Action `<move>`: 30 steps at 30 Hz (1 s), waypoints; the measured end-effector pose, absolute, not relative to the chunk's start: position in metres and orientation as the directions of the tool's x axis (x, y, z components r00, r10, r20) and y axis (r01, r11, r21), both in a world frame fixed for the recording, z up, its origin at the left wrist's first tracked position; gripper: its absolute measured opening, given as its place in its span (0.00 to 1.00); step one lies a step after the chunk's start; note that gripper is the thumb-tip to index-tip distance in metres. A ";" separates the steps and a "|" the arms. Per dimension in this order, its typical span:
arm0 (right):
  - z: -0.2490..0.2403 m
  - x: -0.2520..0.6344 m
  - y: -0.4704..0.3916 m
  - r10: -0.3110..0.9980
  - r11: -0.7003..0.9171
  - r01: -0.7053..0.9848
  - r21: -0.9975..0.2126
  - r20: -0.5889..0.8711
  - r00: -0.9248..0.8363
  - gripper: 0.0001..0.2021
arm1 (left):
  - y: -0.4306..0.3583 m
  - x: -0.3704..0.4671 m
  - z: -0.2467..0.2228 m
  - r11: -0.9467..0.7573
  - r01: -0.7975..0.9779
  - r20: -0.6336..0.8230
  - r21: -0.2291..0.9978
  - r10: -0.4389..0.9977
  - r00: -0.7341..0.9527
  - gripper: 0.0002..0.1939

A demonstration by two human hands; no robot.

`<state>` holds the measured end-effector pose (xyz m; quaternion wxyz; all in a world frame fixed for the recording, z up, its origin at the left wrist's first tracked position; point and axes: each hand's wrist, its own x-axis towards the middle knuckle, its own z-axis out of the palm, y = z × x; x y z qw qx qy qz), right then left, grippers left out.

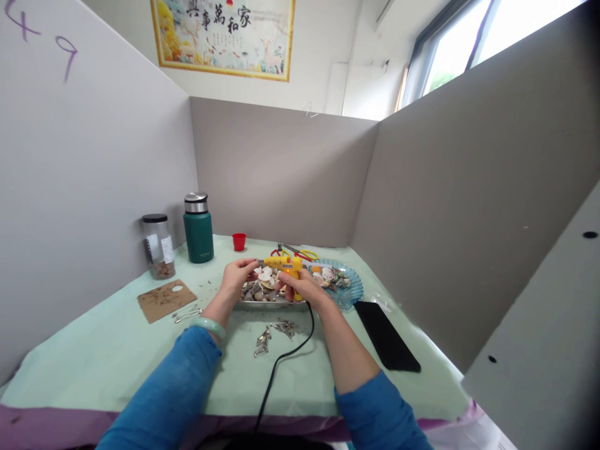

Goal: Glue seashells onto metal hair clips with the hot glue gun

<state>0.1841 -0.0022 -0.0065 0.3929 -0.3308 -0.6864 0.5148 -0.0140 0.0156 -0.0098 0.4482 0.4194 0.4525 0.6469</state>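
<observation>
My right hand [302,286] is wrapped round the grip of a yellow hot glue gun [280,263], whose nozzle points left. A black cord runs from its handle toward the table's front edge. At the nozzle tip, my left hand [237,276] is closed in a pinch; what its fingertips hold is too small to make out. Below both hands lies a metal tray [269,305] of shells [259,292], partly hidden by the hands. In front of the tray are two small heaps of metal clips [263,341], seemingly hair clips or pins.
Behind the tray lie scissors and pliers [307,254] and a red cup [239,242]. A blue glass plate [359,289] with shells stands right, near a black flat slab [388,336]. Left are a green bottle [199,236], a jar [159,247] and brown cardboard [165,301]. Grey partitions enclose the table.
</observation>
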 end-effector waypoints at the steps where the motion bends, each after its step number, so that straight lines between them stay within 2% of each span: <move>1: -0.007 0.184 -0.002 0.859 0.254 0.048 -0.966 0.203 -0.471 0.19 | 0.015 -0.014 -0.010 -0.192 -0.199 0.140 0.961 0.959 -0.246 0.25; 14: -0.008 0.183 -0.001 0.849 0.262 0.017 -0.965 0.222 -0.480 0.18 | 0.014 -0.012 -0.009 -0.197 -0.137 0.162 0.971 0.960 -0.229 0.23; 30: -0.010 0.184 0.000 0.853 0.271 0.026 -0.962 0.228 -0.470 0.18 | 0.014 -0.012 -0.009 -0.187 -0.169 0.142 0.968 0.958 -0.249 0.23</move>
